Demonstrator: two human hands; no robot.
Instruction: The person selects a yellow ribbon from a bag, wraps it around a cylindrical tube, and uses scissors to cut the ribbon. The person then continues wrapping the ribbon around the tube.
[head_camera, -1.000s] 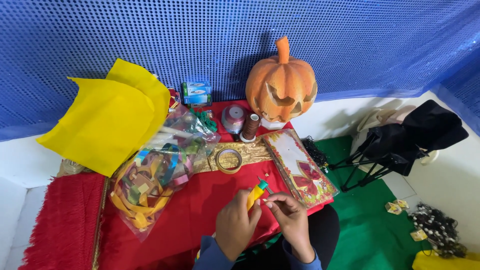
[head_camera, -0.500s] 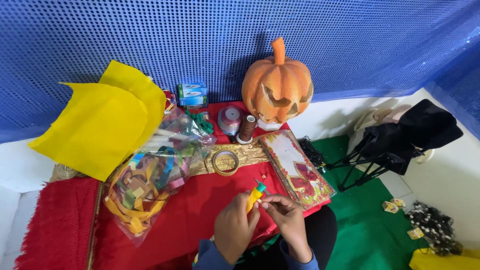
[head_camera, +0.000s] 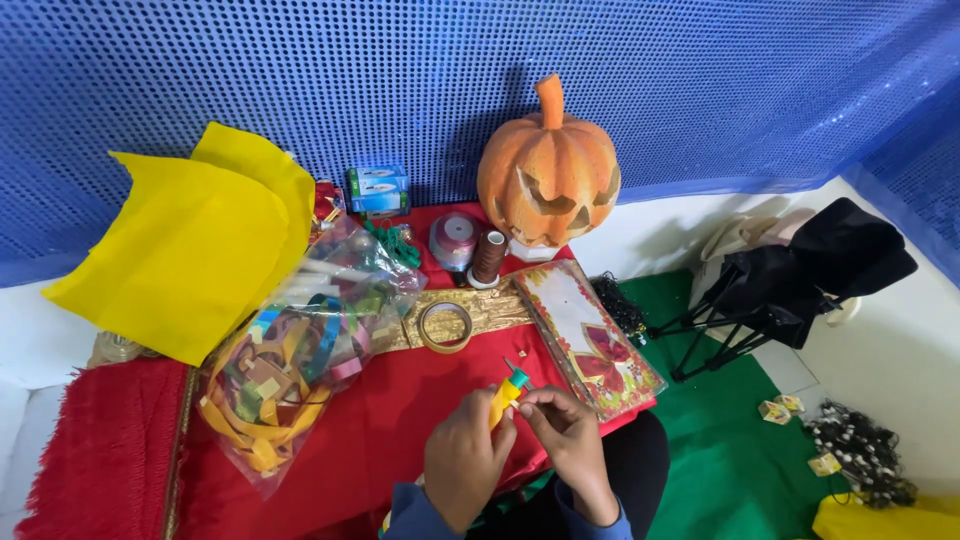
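Pumpkin (head_camera: 548, 170) stands at back edge of the cloth (head_camera: 400, 420), w/ thread spool (head_camera: 489, 258) and ribbon roll (head_camera: 453, 240) just in front-left of it, small box (head_camera: 377, 189) further left along the back. Tape ring (head_camera: 445, 326) lies mid-cloth; clear bag of strips (head_camera: 290, 370) left of it, felt sheets (head_camera: 190, 250) behind the bag at back-left corner, flat decorated box (head_camera: 595, 340) at right edge. Both hands, left hand (head_camera: 465, 460) and right hand (head_camera: 570, 445), meet on a small tool (head_camera: 506, 392) at the front edge; folding stand (head_camera: 770, 290) sits off the cloth to the right.
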